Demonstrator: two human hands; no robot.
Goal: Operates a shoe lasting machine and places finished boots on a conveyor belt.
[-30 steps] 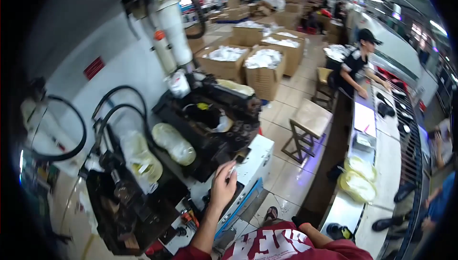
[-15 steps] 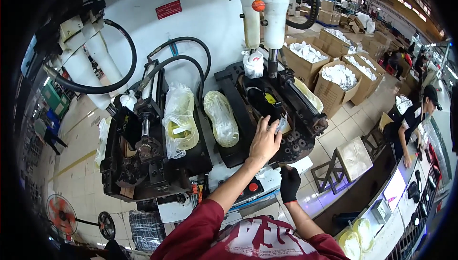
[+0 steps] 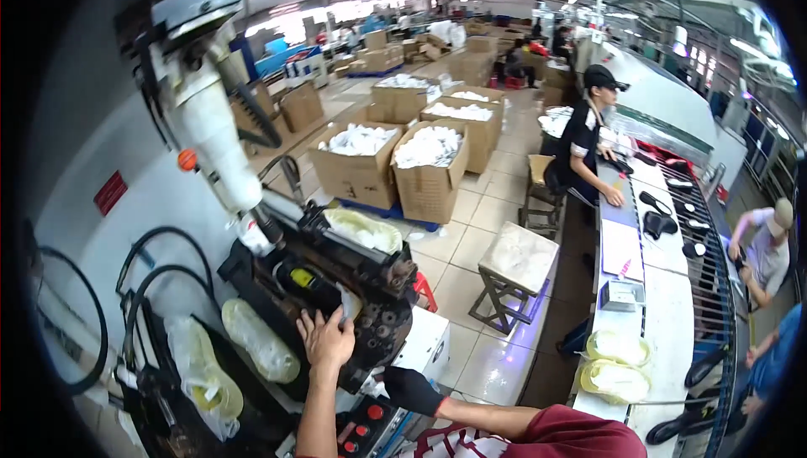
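Observation:
My bare left hand (image 3: 326, 339) lies with spread fingers at the near end of a black shoe (image 3: 313, 286) set in the dark metal press (image 3: 388, 290). A bright yellow patch shows on the shoe. A bit of clear plastic (image 3: 346, 297) stands beside my fingertips. My right hand (image 3: 410, 391), in a black glove, is low at the press's front edge, just above the panel with red buttons (image 3: 375, 413); its fingers are mostly hidden. Left of the press, yellowish shoe-sole-shaped pieces in clear plastic (image 3: 259, 339) lie on dark pads.
A white press column (image 3: 210, 134) and black hoses (image 3: 168, 269) rise at the left. Cartons of white pieces (image 3: 431, 185) stand behind. To the right are a stool (image 3: 519, 258) and a long bench (image 3: 664, 307) with shoes and wrapped yellowish pieces (image 3: 615, 381). A co-worker (image 3: 580, 143) works there.
The view has swung to the right, so the press now sits further left and more of the bench shows. Both hands stay near the same parts of the press; the left fingers look more spread.

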